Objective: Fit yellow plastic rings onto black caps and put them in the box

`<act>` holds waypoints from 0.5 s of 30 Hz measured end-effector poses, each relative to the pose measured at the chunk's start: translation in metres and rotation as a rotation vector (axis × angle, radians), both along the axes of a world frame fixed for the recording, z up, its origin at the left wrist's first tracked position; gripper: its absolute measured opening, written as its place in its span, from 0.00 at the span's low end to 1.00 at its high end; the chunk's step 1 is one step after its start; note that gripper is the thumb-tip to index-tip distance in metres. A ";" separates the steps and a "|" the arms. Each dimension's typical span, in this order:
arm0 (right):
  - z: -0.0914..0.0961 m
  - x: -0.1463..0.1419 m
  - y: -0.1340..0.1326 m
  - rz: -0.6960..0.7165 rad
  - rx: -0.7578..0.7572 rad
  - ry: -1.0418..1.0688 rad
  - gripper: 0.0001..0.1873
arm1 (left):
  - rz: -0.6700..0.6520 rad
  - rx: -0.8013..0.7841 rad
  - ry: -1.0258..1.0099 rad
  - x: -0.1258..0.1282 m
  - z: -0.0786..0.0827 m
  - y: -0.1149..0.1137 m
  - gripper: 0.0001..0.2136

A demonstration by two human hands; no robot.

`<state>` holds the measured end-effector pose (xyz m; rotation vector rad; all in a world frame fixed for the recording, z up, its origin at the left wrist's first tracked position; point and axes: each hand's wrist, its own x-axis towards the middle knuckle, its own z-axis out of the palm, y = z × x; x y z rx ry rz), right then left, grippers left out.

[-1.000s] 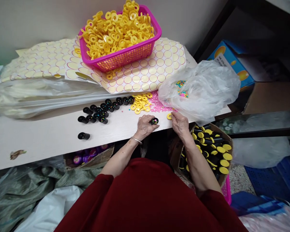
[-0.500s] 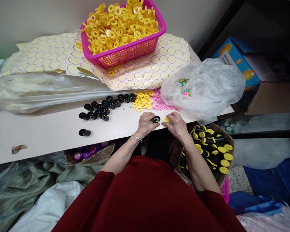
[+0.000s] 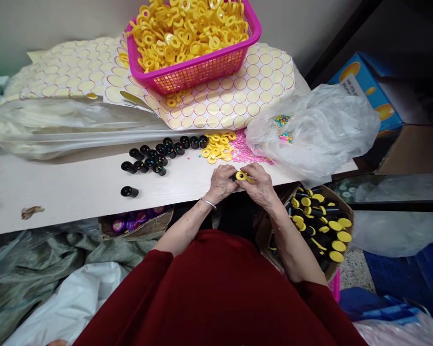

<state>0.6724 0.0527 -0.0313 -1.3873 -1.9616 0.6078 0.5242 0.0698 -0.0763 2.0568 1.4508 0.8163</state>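
Observation:
My left hand point(image 3: 222, 182) is closed around a small black tube point(image 3: 234, 177) at the table's front edge. My right hand point(image 3: 259, 183) pinches a yellow ring-shaped cap point(image 3: 241, 176) and holds it on the tube's open top. My fingers hide most of the tube. Just beyond my hands lie a pile of yellow ring caps point(image 3: 218, 146) and a spread of pink beads point(image 3: 245, 149). To the left stand several black tubes point(image 3: 160, 159) with coloured bits inside, and a single black tube point(image 3: 129, 191) lies apart from them.
A pink basket point(image 3: 198, 69) heaped with yellow caps stands on sheets of round stickers point(image 3: 216, 108). A clear plastic bag point(image 3: 321, 132) with coloured beads lies at right. Below the table are a carton point(image 3: 349, 216) of yellow-capped black tubes and a box of purple items point(image 3: 132, 224).
My right hand has brought the yellow cap leftward onto the black tube's top; they were apart before. The whole view has shifted slightly.

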 end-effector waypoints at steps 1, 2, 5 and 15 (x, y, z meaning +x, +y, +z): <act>0.000 -0.002 0.001 -0.003 0.003 -0.030 0.12 | 0.001 -0.002 0.003 0.000 -0.001 0.000 0.07; 0.000 -0.004 0.001 -0.009 0.006 -0.055 0.12 | 0.002 -0.003 0.006 0.000 -0.001 0.000 0.07; -0.001 -0.006 0.003 -0.020 0.007 -0.099 0.12 | 0.005 -0.009 0.011 0.001 -0.001 0.001 0.07; -0.005 -0.008 0.003 -0.020 -0.026 -0.048 0.10 | 0.048 -0.112 -0.499 -0.012 0.007 0.002 0.09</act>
